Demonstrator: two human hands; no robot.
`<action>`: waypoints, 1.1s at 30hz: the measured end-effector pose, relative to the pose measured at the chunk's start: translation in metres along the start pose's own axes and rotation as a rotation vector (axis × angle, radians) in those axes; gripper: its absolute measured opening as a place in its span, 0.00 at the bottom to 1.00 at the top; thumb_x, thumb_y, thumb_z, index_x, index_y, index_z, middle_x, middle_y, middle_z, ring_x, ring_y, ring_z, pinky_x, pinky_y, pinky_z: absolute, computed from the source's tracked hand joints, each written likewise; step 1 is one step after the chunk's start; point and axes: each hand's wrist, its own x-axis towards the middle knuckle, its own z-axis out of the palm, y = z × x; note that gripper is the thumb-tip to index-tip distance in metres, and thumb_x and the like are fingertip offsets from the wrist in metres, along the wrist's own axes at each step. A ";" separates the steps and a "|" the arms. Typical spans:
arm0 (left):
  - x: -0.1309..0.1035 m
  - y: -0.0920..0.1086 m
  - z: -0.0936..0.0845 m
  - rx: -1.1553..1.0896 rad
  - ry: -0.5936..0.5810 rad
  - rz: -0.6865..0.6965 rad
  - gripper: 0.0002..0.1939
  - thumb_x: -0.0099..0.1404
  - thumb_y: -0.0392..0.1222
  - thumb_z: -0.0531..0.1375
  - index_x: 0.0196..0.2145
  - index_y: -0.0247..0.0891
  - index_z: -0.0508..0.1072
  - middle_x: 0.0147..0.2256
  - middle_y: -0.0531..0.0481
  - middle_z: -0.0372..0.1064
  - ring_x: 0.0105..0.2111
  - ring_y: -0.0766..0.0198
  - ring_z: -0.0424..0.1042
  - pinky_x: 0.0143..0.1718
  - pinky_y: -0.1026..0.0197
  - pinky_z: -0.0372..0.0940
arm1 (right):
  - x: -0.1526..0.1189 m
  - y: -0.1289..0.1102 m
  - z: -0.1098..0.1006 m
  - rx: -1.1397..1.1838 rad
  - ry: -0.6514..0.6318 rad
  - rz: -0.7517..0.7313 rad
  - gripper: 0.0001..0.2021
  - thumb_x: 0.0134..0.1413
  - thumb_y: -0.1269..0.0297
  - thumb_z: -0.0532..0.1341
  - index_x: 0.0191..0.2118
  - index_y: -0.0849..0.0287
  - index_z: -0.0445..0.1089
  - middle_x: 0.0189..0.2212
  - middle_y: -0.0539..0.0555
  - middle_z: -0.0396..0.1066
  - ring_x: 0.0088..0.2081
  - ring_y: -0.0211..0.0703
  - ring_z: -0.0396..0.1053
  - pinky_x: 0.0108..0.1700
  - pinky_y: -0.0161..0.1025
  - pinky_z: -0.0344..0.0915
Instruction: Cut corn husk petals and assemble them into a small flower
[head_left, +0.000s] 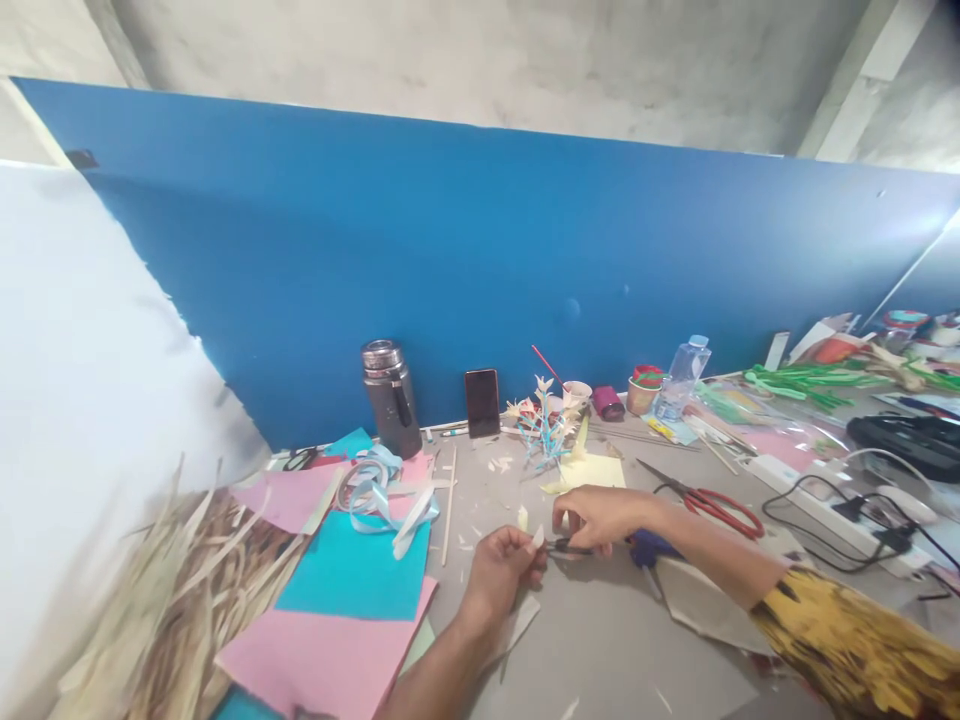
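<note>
My left hand (499,575) pinches a small pale piece of husk (538,538) between thumb and fingertips, low over the table. Close beside it, my right hand (596,515) has its fingers curled down around a slim dark tool (568,547), whose far end points at the left hand; its exact kind is not clear. Under the left wrist lies a larger pale strip (523,625). Just beyond the hands is a yellow paper sheet (604,470), and behind it stands a bunch of cream flowers on light-blue stems (546,435).
Red-handled scissors (724,512) lie right of my forearm, near a blue-handled tool (651,548). Further right runs a power strip (825,510) with cables. Coloured paper (352,565), ribbon (382,500) and dried husks (172,600) cover the left. A flask (392,400) and phone (482,403) stand behind.
</note>
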 end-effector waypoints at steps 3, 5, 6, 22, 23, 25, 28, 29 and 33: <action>0.003 -0.002 -0.003 -0.005 0.015 -0.047 0.23 0.43 0.53 0.74 0.24 0.34 0.70 0.27 0.43 0.76 0.20 0.67 0.69 0.23 0.64 0.62 | -0.005 -0.002 0.001 0.000 -0.061 -0.019 0.17 0.46 0.63 0.65 0.44 0.61 0.73 0.24 0.49 0.73 0.22 0.39 0.71 0.24 0.31 0.63; 0.006 -0.004 -0.005 -0.044 0.036 -0.080 0.24 0.42 0.54 0.74 0.25 0.36 0.68 0.27 0.44 0.76 0.18 0.68 0.68 0.20 0.64 0.59 | -0.004 -0.008 0.000 -0.094 0.057 -0.039 0.09 0.48 0.64 0.63 0.36 0.60 0.75 0.20 0.49 0.71 0.22 0.40 0.70 0.26 0.32 0.61; 0.007 -0.004 -0.006 -0.064 0.046 -0.090 0.25 0.41 0.54 0.74 0.25 0.36 0.67 0.26 0.44 0.75 0.17 0.68 0.67 0.19 0.65 0.57 | -0.002 -0.014 -0.003 -0.159 0.180 -0.061 0.07 0.49 0.64 0.63 0.33 0.60 0.75 0.20 0.50 0.71 0.24 0.40 0.70 0.27 0.32 0.59; 0.017 -0.014 -0.018 -0.179 0.010 -0.166 0.26 0.41 0.52 0.75 0.27 0.38 0.64 0.21 0.51 0.72 0.16 0.70 0.65 0.17 0.68 0.52 | 0.137 -0.081 -0.131 -0.374 0.970 0.180 0.19 0.57 0.47 0.62 0.42 0.59 0.72 0.39 0.62 0.78 0.42 0.55 0.75 0.39 0.41 0.62; 0.018 -0.016 -0.018 -0.185 0.015 -0.171 0.27 0.40 0.53 0.75 0.27 0.38 0.64 0.21 0.51 0.71 0.16 0.70 0.65 0.17 0.68 0.51 | 0.142 -0.080 -0.131 -0.377 0.973 0.183 0.20 0.57 0.47 0.62 0.43 0.59 0.72 0.40 0.62 0.78 0.43 0.55 0.75 0.40 0.41 0.63; 0.021 -0.020 -0.019 -0.196 0.040 -0.184 0.30 0.36 0.54 0.76 0.26 0.38 0.63 0.19 0.51 0.71 0.15 0.70 0.64 0.15 0.68 0.49 | 0.148 -0.078 -0.132 -0.379 0.972 0.187 0.20 0.58 0.46 0.61 0.44 0.59 0.72 0.40 0.63 0.78 0.44 0.55 0.75 0.42 0.42 0.63; 0.025 -0.025 -0.020 -0.200 0.057 -0.202 0.32 0.32 0.56 0.76 0.25 0.38 0.63 0.18 0.51 0.70 0.14 0.70 0.63 0.14 0.68 0.48 | 0.154 -0.075 -0.134 -0.378 0.966 0.192 0.19 0.59 0.47 0.61 0.44 0.59 0.72 0.41 0.63 0.78 0.45 0.55 0.75 0.43 0.43 0.64; 0.026 -0.027 -0.020 -0.201 0.055 -0.205 0.32 0.31 0.56 0.76 0.25 0.38 0.62 0.18 0.51 0.70 0.14 0.70 0.63 0.14 0.68 0.48 | 0.155 -0.074 -0.134 -0.376 0.963 0.193 0.19 0.59 0.47 0.61 0.44 0.59 0.72 0.41 0.63 0.78 0.45 0.55 0.75 0.43 0.43 0.64; 0.027 -0.028 -0.020 -0.205 0.050 -0.207 0.33 0.30 0.57 0.76 0.24 0.38 0.62 0.17 0.51 0.70 0.13 0.70 0.62 0.14 0.68 0.48 | 0.154 -0.073 -0.134 -0.365 0.947 0.185 0.18 0.60 0.48 0.61 0.43 0.59 0.73 0.41 0.63 0.78 0.44 0.54 0.75 0.42 0.41 0.63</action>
